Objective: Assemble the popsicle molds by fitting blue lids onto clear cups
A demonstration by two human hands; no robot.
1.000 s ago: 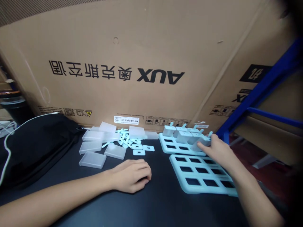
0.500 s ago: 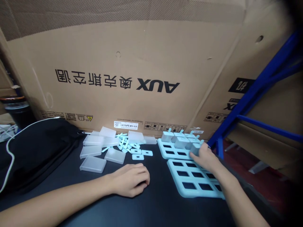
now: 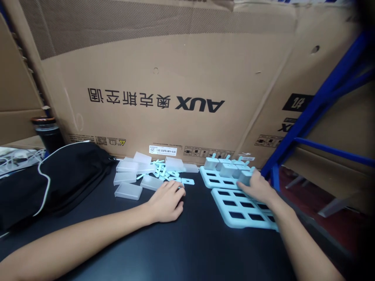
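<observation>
My left hand (image 3: 166, 202) rests palm-down on the dark table, its fingers stretched forward and touching the light blue flat lids and sticks (image 3: 171, 177) of a loose pile. My right hand (image 3: 258, 186) is closed on a pale blue mould cup (image 3: 245, 176) standing in the far light blue tray (image 3: 215, 180). Several more cups with sticks (image 3: 222, 166) stand in that tray. A second light blue tray (image 3: 243, 209) with empty rectangular openings lies nearer, partly under my right wrist.
Several translucent rectangular cups (image 3: 129, 190) lie left of the pile. A black bag (image 3: 64, 175) with a white cord lies at the left, a dark bottle (image 3: 48, 132) behind it. A large cardboard box (image 3: 181, 89) stands along the back. A blue metal rack (image 3: 316, 113) rises at the right.
My left hand has moved forward from a loose curl on the table to reach the blue pieces. My right hand stays on the cup at the far tray. The view has shifted.
</observation>
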